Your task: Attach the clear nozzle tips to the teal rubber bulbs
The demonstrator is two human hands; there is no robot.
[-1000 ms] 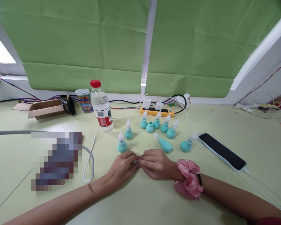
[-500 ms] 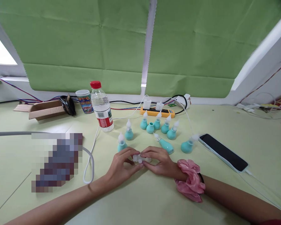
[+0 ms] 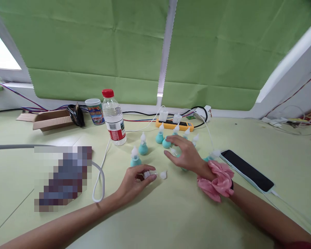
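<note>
My left hand [image 3: 134,180] pinches a clear plastic nozzle [image 3: 147,174] low over the table, and a whitish soft tip [image 3: 163,175] shows at its right end. My right hand [image 3: 185,154] is raised, thumb and fingers apart, its fingertips at a teal squeeze bulb [image 3: 166,143] that has no nozzle; contact is unclear. Behind the right hand, several teal bulbs with pointed clear tips are partly hidden, along with a slim teal piece. Other tipped bulbs stand at left: a teal bulb [image 3: 143,148] and a nearer bulb [image 3: 136,162]. Another bulb [image 3: 159,138] stands beside the bare one.
A red-capped water bottle [image 3: 114,121] and a printed tub [image 3: 95,111] stand at back left, near an open cardboard box [image 3: 52,120]. An orange power strip [image 3: 175,124] with chargers lies at the back. A phone [image 3: 247,170] with a cable lies at right.
My right hand has let go of the nozzle and moved away and to the right, towards the bulbs, its fingers opening. My left hand keeps the nozzle in nearly the same place.
</note>
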